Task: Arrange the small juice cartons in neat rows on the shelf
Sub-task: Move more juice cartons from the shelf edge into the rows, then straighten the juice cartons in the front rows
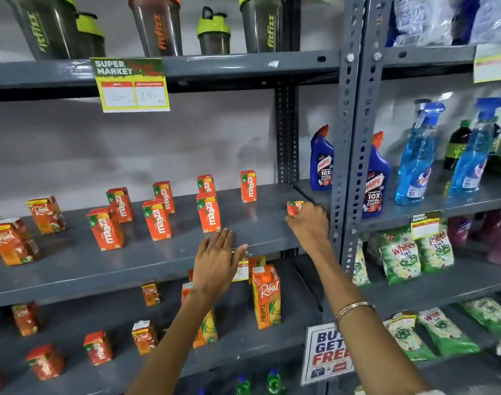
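Several small orange Maaza cartons stand upright in two loose rows on the grey middle shelf (72, 263), among them a front one (208, 213) and a back right one (248, 186). My right hand (307, 223) grips another small Maaza carton (294, 208) at the shelf's right end, near the upright post. My left hand (216, 260) hovers flat and empty with fingers spread at the shelf's front edge, just below the front carton. Small Real cartons (14, 243) stand at the shelf's left.
A grey slotted post (349, 138) bounds the shelf on the right, with Harpic bottles (321, 161) beyond it. Shaker bottles (158, 24) line the upper shelf. The lower shelf holds Real cartons, including a tall pineapple one (266, 297). A price tag (132, 84) hangs above.
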{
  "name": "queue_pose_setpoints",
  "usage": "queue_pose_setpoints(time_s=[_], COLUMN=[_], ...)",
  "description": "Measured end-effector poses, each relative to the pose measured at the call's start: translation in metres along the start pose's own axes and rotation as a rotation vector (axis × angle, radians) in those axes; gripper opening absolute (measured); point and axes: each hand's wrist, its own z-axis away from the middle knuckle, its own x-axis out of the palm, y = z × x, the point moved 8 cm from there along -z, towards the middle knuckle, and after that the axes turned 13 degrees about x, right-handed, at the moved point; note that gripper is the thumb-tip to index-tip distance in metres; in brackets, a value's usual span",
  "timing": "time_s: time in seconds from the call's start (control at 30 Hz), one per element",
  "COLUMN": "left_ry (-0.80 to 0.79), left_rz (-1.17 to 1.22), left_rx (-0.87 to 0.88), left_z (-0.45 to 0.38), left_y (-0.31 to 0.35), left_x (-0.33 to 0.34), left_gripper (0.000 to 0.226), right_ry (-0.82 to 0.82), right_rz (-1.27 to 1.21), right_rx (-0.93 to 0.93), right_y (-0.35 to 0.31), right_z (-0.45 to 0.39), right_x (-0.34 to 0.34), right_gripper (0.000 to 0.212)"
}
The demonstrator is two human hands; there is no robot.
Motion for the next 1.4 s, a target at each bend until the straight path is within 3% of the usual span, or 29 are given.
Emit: queue_pose_setpoints(time_s=[0.2, 0.37, 0.67, 0.83, 0.9, 0.97, 1.07, 1.13, 1.23, 1.4], left_ry=[0.011, 0.025, 0.062, 0.124, 0.257, 0.356, 0.324, 0.295, 0.32, 0.318], left_rz=[-0.024, -0.037, -0.071, 0.027, 0.123, 0.393, 1.012, 1.225, 1.267, 1.263], left_rx=[-0.018, -0.021, -0.01, 0.002, 0.026, -0.032, -0.232, -0.41, -0.545, -0.524], left_z=[0.0, -0.001, 0.0, -0.001, -0.004, -0.016, -0.053, -0.076, -0.094, -0.096], left_y=[0.0, -0.001, -0.001, 0.0, 0.011, 0.024, 0.042, 0.042, 0.031, 0.018], left_x=[0.005, 0.006, 0.007, -0.001, -0.017, -0.026, -0.01, 0.001, 0.01, 0.023], left_gripper=[0.078, 0.077, 0.075, 0.057, 0.044, 0.044, 0.053, 0.059, 0.062, 0.062], right_ry=[-0.055, -0.054, -0.281, -0.352, -0.396, -0.426, -0.508, -0.538, -0.539, -0.579], right_rz=[-0.274, -0.519, -0.515, -0.522, -0.551, -0.583, -0.521, -0.483, -0.443, -0.443], right_rx=[-0.069, -0.12, -0.122, -0.138, -0.136, -0.132, -0.162, -0.211, -0.293, -0.342], right_y=[0.003, -0.023, -0.06, -0.051, -0.043, -0.039, -0.047, -0.053, -0.055, -0.053], right_z=[0.004, 0.013, 0.004, 0.002, -0.002, -0.007, -0.007, -0.002, 0.003, 0.004], right_x=[0.016, 0.028, 0.074, 0.081, 0.084, 0.085, 0.087, 0.086, 0.084, 0.086], right_gripper=[0.037, 0.057, 0.074, 0.076, 0.065, 0.056, 0.05, 0.041, 0.039, 0.042])
